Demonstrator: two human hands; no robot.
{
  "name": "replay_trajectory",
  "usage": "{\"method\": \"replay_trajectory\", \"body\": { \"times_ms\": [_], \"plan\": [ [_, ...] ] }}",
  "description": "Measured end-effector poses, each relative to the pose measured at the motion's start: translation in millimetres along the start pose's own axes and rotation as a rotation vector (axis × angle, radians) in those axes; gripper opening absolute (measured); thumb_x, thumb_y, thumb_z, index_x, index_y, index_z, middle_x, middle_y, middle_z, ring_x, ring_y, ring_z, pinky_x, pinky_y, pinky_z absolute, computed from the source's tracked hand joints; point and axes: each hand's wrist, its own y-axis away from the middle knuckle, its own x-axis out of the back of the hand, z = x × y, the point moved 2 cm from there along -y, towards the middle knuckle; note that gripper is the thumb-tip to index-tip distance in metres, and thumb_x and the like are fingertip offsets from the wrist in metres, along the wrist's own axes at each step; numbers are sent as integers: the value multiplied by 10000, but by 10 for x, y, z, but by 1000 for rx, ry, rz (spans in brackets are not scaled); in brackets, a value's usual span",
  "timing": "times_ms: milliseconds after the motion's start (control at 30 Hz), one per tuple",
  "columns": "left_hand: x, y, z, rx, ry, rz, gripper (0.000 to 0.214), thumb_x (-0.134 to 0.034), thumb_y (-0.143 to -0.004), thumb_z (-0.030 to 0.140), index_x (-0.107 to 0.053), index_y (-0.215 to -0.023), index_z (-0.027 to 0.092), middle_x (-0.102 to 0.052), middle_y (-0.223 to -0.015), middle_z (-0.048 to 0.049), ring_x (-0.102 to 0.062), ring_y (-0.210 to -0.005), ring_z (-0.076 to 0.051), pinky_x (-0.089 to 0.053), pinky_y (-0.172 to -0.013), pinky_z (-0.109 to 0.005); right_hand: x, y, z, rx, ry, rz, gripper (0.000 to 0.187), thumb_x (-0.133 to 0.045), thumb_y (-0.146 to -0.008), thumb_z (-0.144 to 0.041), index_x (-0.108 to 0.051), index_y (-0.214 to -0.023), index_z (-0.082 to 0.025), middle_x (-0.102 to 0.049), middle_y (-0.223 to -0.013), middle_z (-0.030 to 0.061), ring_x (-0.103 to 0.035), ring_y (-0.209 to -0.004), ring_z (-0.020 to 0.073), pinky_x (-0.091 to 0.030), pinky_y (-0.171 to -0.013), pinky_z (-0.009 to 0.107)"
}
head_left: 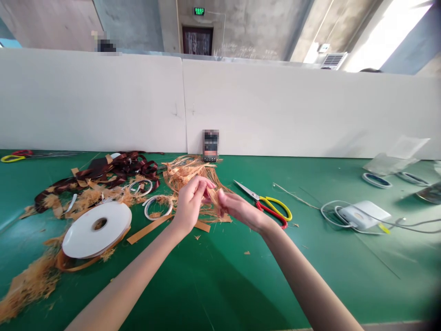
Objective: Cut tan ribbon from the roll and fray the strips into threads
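Note:
Both hands meet over the middle of the green table, with a frayed tan ribbon [214, 196] between them. My left hand [190, 202] is closed, thumb and fingers pinched on one side of the ribbon. From the other side my right hand [239, 208] grips it between thumb and fingers; part of its fingers is hidden. Just behind the hands spreads a pile of shredded tan ribbon strands [184, 170]. To the right of my right hand lie scissors [267, 201] with one red and one yellow handle, blades toward the back left.
At left are a white ribbon spool [84, 232], dark brown ribbon [103, 170], tape rings [157, 217] and tan scraps [31, 280]. A phone [211, 146] leans against the white partition [292, 105]. A white power bank [367, 215] with cables lies right. Another pair of scissors [15, 157] is far left.

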Motion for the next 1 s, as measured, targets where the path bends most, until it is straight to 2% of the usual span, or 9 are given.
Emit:
{"method": "replay_trajectory", "body": {
  "times_ms": [100, 233, 367, 500, 633, 700, 767, 900, 1000],
  "plan": [
    [65, -88, -94, 85, 74, 6, 187, -630, -832, 290, -661, -693, 169, -662, -787, -38, -575, -656, -138, -441, -639, -230, 24, -15, 81, -62, 245, -99, 378, -676, -743, -514, -708, -828, -147, -651, -730, 27, -500, -603, 117, -390, -584, 263],
    [192, -158, -257, 214, 204, 66, 170, -650, -817, 280, -653, -713, 146, -668, -764, -40, -626, -668, -145, -490, -664, -246, 77, -21, 127, -54, 111, -120, 347, -687, -750, -465, -719, -804, -124, -486, -535, -42, -329, -471, 65, -238, -468, 234],
    [300, -188, -381, 348, 392, 150, 107, -658, -802, 170, -644, -706, 125, -681, -759, -42, -643, -649, -114, -514, -633, -214, 194, -6, 65, 105, -222, 19, 299, -670, -757, -454, -668, -762, -156, -191, -437, -112, -122, -431, 69, -112, -444, 260],
    [359, -222, -422, 379, 475, 186, 124, -631, -804, 91, -625, -686, 127, -687, -769, -32, -656, -680, -91, -529, -621, -170, 280, 13, 3, 255, -331, 218, 220, -620, -773, -449, -584, -726, -238, -118, -463, -101, -72, -448, 108, -151, -428, 267],
    [397, -275, -455, 387, 520, 182, 118, -598, -831, 87, -640, -729, 129, -702, -824, -36, -663, -705, -78, -540, -644, -153, 304, -3, 50, 315, -461, 324, 215, -577, -820, -375, -519, -649, -258, -239, -515, -59, -256, -452, 135, -320, -445, 282],
    [428, -303, -495, 372, 515, 169, 102, -597, -841, 114, -652, -756, 128, -713, -856, -45, -667, -711, -84, -540, -647, -158, 316, -31, 117, 336, -573, 319, 219, -556, -850, -355, -516, -657, -259, -441, -608, -18, -471, -582, 147, -461, -601, 298],
    [478, -323, -555, 348, 495, 158, 81, -610, -842, 153, -666, -788, 131, -724, -879, -54, -677, -729, -103, -540, -650, -177, 341, -58, 195, 358, -656, 315, 217, -525, -881, -351, -527, -683, -262, -617, -856, 8, -591, -870, 147, -482, -850, 305],
    [604, -326, -683, 322, 428, 115, 107, -654, -819, 216, -694, -858, 124, -738, -931, -92, -694, -807, -160, -537, -677, -222, 421, -56, 309, 415, -758, 343, 242, -491, -903, -320, -506, -671, -252, -608, -1237, 3, -500, -1217, 123, -378, -1055, 304],
    [666, -311, -731, 306, 392, 78, 167, -684, -797, 255, -703, -896, 122, -728, -1013, -116, -691, -885, -186, -529, -706, -236, 460, -15, 339, 423, -811, 406, 226, -493, -895, -263, -508, -670, -245, -617, -1243, 23, -609, -1005, 97, -460, -940, 259]
  ]
}}
